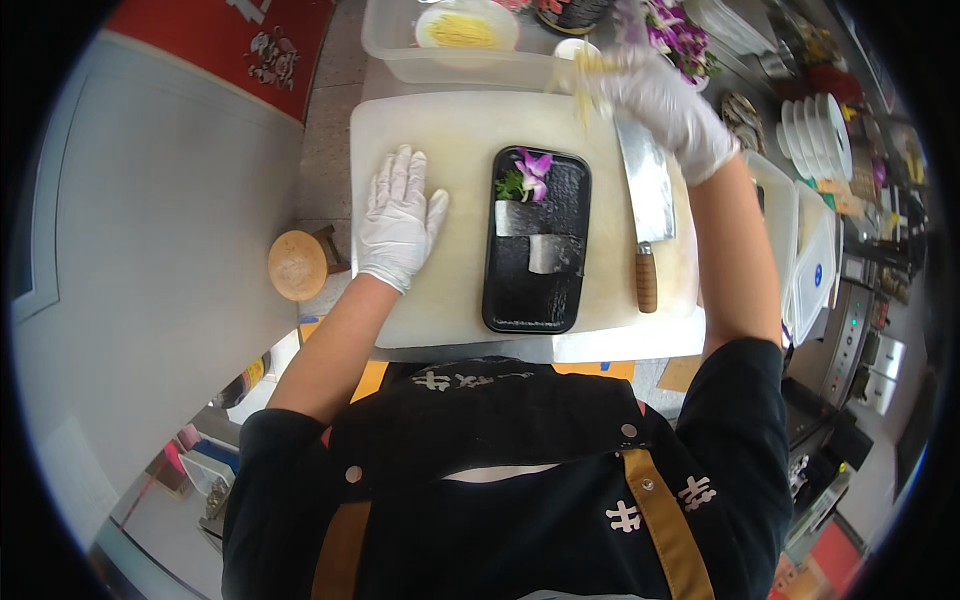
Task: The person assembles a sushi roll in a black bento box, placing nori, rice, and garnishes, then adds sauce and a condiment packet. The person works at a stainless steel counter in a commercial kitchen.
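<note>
My left hand [396, 222], in a white glove, lies flat on the white cutting board [440, 290] with its fingers stretched out. My right hand [668, 105], gloved too, is raised over the board's far right corner. Thin pale-yellow strips [588, 78] hang from its closed fingers. Between the hands sits a black rectangular tray [530, 300]. At its far end are a purple orchid flower [535, 172] and a green leafy sprig [510, 185]. Nearer to me are two greyish-white rectangular pieces [520, 218], which I cannot identify. A cleaver [647, 185] with a wooden handle lies right of the tray.
Beyond the board stands a clear plastic bin [400, 65] with a bowl of yellow strips [465, 27] inside. Purple flowers [680, 35] lie at the far right. Stacked white bowls [815, 138] and plastic containers [810, 260] line the right side. A round wooden stool [297, 266] stands left.
</note>
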Action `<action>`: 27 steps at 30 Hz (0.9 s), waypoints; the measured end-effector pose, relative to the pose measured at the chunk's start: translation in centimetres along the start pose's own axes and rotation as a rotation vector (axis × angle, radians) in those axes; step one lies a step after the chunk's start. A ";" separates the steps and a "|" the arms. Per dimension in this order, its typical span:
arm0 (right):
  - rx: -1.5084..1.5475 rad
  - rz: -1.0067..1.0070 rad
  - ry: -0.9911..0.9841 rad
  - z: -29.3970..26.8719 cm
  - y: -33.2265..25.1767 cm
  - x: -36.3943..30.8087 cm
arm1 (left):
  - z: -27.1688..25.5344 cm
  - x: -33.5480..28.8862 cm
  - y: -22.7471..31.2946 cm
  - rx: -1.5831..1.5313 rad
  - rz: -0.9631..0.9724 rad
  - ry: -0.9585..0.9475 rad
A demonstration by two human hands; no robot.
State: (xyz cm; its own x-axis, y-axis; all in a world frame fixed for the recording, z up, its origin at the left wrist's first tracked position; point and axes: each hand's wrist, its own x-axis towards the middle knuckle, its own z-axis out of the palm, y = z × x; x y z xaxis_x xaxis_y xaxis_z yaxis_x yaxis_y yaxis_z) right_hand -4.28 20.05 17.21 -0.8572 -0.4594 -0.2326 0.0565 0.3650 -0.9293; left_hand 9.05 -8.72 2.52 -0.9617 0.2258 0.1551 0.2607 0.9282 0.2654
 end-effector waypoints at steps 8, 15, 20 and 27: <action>-0.217 0.560 0.127 5.6 8.5 -5.3 | -0.2 0.2 0.1 0.020 -0.019 -0.071; -0.401 0.514 0.133 5.6 8.3 -5.9 | -0.2 0.1 0.1 0.021 -0.013 -0.056; -0.780 0.422 0.334 6.7 7.3 -6.8 | -0.4 0.1 0.2 0.033 -0.023 -0.061; -0.692 0.355 0.310 8.3 8.6 -6.0 | -0.4 0.2 0.3 0.027 -0.022 -0.056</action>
State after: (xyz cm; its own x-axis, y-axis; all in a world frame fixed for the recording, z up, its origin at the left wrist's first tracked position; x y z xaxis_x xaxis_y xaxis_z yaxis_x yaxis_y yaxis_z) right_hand 5.58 19.16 8.23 -0.9555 -0.0163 -0.2946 0.1096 0.9074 -0.4058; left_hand 8.94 -8.57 3.04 -0.9705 0.2211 0.0964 0.2383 0.9404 0.2426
